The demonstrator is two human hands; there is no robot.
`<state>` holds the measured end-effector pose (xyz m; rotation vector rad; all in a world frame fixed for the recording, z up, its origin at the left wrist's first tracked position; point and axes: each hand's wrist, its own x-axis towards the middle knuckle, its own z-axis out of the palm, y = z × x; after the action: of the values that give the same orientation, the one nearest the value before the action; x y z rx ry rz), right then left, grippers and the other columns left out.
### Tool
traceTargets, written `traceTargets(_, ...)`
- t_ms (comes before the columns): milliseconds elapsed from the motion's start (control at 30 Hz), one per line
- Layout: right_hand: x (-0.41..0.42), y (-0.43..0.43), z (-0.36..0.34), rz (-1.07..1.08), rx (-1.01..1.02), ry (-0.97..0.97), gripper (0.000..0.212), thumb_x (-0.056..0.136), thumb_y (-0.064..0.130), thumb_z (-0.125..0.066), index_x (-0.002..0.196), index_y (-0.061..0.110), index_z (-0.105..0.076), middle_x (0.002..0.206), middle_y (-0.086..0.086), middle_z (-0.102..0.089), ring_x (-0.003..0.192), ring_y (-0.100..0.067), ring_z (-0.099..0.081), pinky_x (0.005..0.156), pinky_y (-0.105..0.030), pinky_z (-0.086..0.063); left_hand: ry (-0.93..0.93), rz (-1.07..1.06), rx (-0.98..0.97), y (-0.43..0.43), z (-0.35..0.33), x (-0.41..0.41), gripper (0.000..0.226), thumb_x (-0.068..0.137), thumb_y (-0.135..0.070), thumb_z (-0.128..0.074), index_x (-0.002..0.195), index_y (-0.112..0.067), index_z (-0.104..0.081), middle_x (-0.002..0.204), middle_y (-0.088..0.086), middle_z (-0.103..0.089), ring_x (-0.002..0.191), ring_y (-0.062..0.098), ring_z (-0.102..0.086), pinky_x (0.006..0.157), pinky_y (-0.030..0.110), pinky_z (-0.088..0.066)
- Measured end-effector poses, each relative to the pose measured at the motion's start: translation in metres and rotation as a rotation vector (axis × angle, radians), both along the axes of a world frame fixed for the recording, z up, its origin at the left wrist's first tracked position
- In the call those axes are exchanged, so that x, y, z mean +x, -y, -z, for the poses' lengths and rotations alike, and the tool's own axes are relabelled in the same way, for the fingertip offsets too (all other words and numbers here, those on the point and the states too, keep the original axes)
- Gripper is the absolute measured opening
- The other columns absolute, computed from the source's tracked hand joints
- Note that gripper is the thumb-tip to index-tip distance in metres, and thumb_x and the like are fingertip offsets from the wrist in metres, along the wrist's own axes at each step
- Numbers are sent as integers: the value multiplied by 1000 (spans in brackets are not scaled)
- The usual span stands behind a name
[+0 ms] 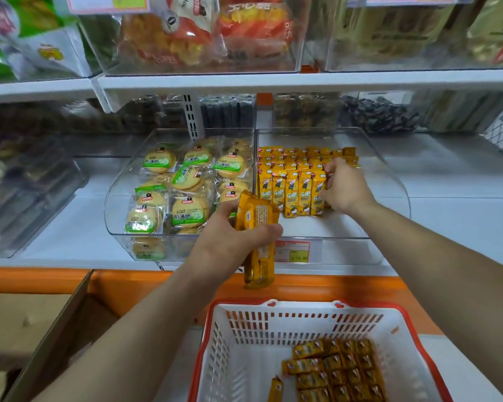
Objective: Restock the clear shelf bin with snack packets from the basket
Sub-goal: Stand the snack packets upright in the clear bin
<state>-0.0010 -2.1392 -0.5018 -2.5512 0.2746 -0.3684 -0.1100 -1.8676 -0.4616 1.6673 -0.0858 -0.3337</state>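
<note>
Yellow packets (257, 227) sit stacked in the left grip (233, 242), closed round them above the shelf's front edge. The right grip (344, 185) pinches the front row (291, 192) standing in the clear bin (360, 224). Risk: the loosely held stack slips, or the unsupported row topples forward.

A white shelf (462, 216) carried two clear bins side by side: the left bin (111, 204) held round biscuit packets (189, 211), the right bin (395, 184) upright yellow snack packets (291, 192). A third bin (41, 204) stood further left.
</note>
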Motion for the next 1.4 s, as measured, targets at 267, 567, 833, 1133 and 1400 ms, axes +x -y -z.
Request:
traceTargets(267, -52, -10, -41, -63, 43, 33, 40, 80, 19, -77, 113, 14, -54, 95, -4, -65, 87, -25, -62, 70, -32, -46, -44, -14, -48, 4, -5, -6, 46, 78, -29, -86, 116, -26, -61, 102, 11, -76, 89, 31, -77, 80, 59, -62)
traceTargets(567, -177, -61, -56, -405, 807, -220, 44, 86, 35, -74, 124, 39, -52, 96, 10, -67, 82, -18, -74, 63, -34, -60, -176, 2, -261, 30, -14, -31, 37, 82, -23, -78, 114, -9, -65, 115, 28, -70, 99, 45, -72, 89, 63, -55)
traceTargets(833, -183, -55, -64, -377, 970, -160, 37, 84, 12, -76, 115, 26, -62, 94, -4, -70, 80, -23, -74, 66, -28, -58, -222, 105, -388, 36, -22, -48, 58, 82, -24, -70, 133, 1, -59, 122, 29, -68, 101, 44, -68, 86, 57, -58)
traceTargets(1133, -180, -37, -68, -301, 1391, -287, 32, 99, 11, -44, 121, 5, -66, 108, -22, -69, 79, -26, -68, 55, -29, -55, -203, 127, -329, 29, -23, -42, 55, 80, -30, -71, 126, -1, -66, 119, 12, -75, 99, 22, -73, 67, 32, -60)
traceTargets(1400, -180, -37, -60, -396, 1075, -260, 39, 81, 9, -78, 111, 28, -64, 93, 1, -74, 79, -26, -73, 61, -35, -57, -190, 111, -340, 30, -23, -39, 63, 73, -32, -74, 127, 0, -64, 118, 12, -75, 110, 32, -72, 81, 45, -60)
